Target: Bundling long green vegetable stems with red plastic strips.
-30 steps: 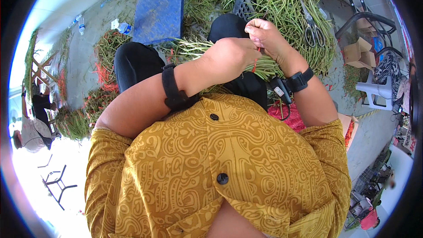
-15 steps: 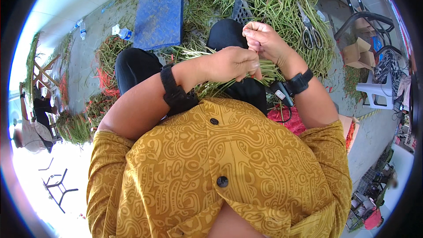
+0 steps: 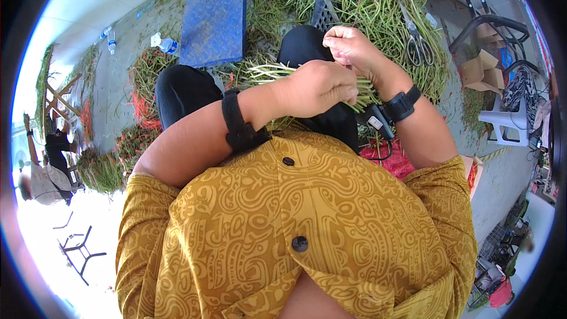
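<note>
**Okay, pretty fiddly moment**

Head view: we've got a bundle of green stems (image 3: 366,91) across our lap (image 3: 331,125). Our left hand (image 3: 323,87) curls over it; can't tell what it grips. Our right hand (image 3: 354,51), just beside, has thumb and forefinger together, contents unclear. Scissors (image 3: 414,34) lie on the stem pile (image 3: 378,12).
</note>
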Motion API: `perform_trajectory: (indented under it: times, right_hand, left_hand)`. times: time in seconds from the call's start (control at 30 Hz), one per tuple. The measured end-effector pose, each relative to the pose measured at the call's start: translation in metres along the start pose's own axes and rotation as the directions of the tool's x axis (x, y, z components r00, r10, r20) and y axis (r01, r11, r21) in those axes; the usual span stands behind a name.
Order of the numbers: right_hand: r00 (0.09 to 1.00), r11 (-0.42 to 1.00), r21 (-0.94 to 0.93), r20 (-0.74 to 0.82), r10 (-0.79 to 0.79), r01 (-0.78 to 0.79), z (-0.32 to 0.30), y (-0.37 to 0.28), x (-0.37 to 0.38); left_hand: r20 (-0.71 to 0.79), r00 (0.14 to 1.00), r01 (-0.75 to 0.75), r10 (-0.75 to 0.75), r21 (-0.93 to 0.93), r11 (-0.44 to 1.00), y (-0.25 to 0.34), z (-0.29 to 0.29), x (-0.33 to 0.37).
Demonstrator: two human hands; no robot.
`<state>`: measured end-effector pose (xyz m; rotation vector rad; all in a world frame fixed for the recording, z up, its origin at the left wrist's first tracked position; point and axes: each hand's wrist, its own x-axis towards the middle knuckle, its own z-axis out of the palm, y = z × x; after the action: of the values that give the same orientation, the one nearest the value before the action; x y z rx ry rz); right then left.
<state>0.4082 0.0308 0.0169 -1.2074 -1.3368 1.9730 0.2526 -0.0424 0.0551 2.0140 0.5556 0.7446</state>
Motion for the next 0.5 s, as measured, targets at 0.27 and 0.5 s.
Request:
perform_trajectory:
  times: [0.27,0.5]
  right_hand:
    - [0.958,0.786,0.617,0.204,-0.2,0.032,-0.008,-0.006,-0.02]
    - [0.999,0.754,0.655,-0.037,-0.037,0.052,-0.003,0.013,-0.013]
  left_hand:
    - [0.146,0.957,0.288,-0.249,-0.432,0.855,-0.005,-0.01,-0.004]
    - [-0.055,0.966,0.248,-0.253,-0.076,0.966,0.011,0.009,-0.005]
